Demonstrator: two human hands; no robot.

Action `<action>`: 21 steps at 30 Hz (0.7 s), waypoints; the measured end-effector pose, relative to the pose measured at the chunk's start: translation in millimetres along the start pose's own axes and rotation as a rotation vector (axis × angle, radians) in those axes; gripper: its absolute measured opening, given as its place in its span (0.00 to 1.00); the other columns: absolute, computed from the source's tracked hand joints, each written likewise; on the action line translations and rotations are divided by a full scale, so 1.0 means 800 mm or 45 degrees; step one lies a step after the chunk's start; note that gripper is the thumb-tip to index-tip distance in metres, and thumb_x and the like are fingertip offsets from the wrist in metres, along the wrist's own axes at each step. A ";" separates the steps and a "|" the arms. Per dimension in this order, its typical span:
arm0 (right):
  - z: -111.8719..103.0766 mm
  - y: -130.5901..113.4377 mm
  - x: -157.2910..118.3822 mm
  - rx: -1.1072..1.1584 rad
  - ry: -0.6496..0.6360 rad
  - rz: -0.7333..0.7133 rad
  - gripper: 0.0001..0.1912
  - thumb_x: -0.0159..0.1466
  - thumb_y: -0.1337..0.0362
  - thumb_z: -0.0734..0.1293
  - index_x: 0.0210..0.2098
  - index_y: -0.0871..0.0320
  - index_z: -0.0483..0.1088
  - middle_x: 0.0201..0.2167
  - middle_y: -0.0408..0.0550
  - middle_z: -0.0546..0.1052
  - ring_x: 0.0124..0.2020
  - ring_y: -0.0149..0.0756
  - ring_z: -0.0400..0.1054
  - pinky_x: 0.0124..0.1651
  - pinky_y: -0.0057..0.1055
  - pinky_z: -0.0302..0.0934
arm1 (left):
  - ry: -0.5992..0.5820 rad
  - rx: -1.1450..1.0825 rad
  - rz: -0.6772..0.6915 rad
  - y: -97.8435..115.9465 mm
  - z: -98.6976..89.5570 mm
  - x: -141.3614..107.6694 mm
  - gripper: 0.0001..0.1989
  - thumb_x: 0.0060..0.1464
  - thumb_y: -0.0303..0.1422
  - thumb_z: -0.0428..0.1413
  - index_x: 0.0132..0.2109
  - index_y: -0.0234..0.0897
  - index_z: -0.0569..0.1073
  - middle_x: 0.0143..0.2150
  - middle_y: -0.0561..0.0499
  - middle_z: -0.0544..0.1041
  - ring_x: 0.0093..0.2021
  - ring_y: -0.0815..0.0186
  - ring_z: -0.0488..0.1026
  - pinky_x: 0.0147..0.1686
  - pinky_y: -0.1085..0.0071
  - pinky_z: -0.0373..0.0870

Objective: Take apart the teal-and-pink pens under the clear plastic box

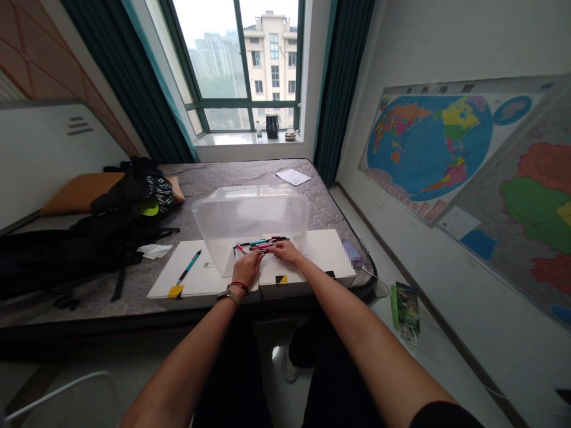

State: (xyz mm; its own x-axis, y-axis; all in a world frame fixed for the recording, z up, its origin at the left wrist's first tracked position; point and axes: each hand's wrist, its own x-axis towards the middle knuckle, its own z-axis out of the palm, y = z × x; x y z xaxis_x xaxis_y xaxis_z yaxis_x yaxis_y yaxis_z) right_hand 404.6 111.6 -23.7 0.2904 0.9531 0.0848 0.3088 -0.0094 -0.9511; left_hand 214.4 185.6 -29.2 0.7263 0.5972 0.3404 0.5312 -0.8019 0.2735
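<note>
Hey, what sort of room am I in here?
Most likely a bedroom, perhaps a student's: a quilted mattress lies under the window, an orange cushion sits at one end, and a world map hangs on the wall.

Both bare arms reach forward from the bottom of the view and come together near the middle. The left forearm (178, 371) rises from the lower left, and the left hand (247, 267) is bent a little downward, with its fingers pointing up and to the right. On the left wrist (225, 300) sits a dark wristwatch (228, 295), and just above it a thin red bracelet (239, 287). The right forearm (370, 348) comes from the lower right, out of a black sleeve (446, 416). The right hand (285, 252) lies low, with its fingers turned to the left. The two hands stay just beside each other.
</note>
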 end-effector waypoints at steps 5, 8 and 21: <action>0.001 -0.002 0.000 0.174 -0.070 0.007 0.17 0.56 0.51 0.72 0.32 0.60 0.74 0.22 0.42 0.73 0.23 0.29 0.63 0.28 0.26 0.57 | 0.009 0.010 -0.011 0.001 -0.002 0.000 0.23 0.69 0.44 0.39 0.50 0.40 0.75 0.45 0.44 0.80 0.44 0.59 0.77 0.43 0.67 0.67; 0.002 -0.003 0.001 0.129 -0.080 0.009 0.18 0.57 0.49 0.71 0.31 0.60 0.74 0.22 0.43 0.73 0.23 0.29 0.63 0.28 0.26 0.56 | 0.016 0.009 -0.009 0.004 -0.005 -0.001 0.22 0.69 0.44 0.38 0.50 0.40 0.74 0.43 0.45 0.80 0.43 0.59 0.77 0.41 0.67 0.66; 0.001 -0.010 -0.004 0.291 -0.117 0.077 0.21 0.53 0.48 0.75 0.33 0.60 0.73 0.25 0.45 0.78 0.26 0.31 0.68 0.28 0.26 0.58 | 0.008 0.020 0.066 0.007 -0.009 -0.001 0.22 0.69 0.44 0.38 0.48 0.41 0.74 0.43 0.46 0.80 0.43 0.60 0.76 0.42 0.67 0.66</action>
State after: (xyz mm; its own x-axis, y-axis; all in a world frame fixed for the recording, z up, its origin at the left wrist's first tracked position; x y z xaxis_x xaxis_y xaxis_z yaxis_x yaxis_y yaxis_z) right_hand 400.3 109.2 -16.7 0.2156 0.9765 0.0084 0.0773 -0.0085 -0.9970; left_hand 213.7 180.3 -21.3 0.7503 0.5551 0.3592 0.4999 -0.8318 0.2413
